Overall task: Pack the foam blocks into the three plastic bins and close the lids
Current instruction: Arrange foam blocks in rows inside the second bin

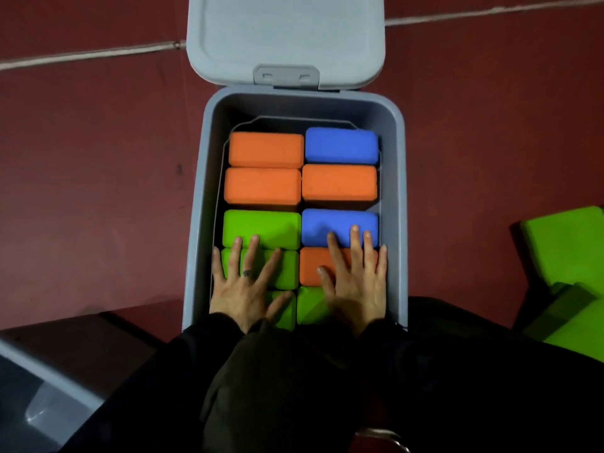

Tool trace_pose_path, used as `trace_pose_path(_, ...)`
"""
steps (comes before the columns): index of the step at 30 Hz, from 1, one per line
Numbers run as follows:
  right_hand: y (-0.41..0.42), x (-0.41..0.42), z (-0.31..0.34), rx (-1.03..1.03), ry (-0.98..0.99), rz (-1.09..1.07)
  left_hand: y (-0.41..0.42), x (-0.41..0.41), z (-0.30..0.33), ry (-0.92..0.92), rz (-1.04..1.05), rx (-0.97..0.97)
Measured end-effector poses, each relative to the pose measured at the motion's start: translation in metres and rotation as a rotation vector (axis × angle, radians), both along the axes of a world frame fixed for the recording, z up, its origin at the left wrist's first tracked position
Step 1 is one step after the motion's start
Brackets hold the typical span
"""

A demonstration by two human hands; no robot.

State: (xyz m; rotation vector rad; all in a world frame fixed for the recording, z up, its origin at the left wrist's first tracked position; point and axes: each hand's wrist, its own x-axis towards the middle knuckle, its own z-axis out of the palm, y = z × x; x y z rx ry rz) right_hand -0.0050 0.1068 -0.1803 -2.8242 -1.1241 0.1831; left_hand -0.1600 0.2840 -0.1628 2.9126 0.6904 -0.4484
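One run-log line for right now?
bin open, lid up | blocks in two columns | left hand flat on green blocks | right hand flat on orange block

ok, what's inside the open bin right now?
The bin holds a top layer of foam blocks in two columns: orange, blue and green. Left hand and right hand press flat on the nearest ones. Anything underneath is covered.
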Motion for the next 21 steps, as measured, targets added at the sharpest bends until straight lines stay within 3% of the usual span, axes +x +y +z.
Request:
trace_pose_path(7,0.08,0.078,0.035,0.191,0.072,-0.05,0.01,0.014,0.001,-0.055,0.006,-0.018)
trace_pose_path(12,0.13,0.138,0.024,-0.122,0.184,0.037,0.011,0.015,0.001,-0.068,0.014,-0.01)
trace_pose_path(21,0.117,0.116,0.011,-0.111,0.019,0.038,0.01,0.01,0.0,-0.048,0.007,-0.013)
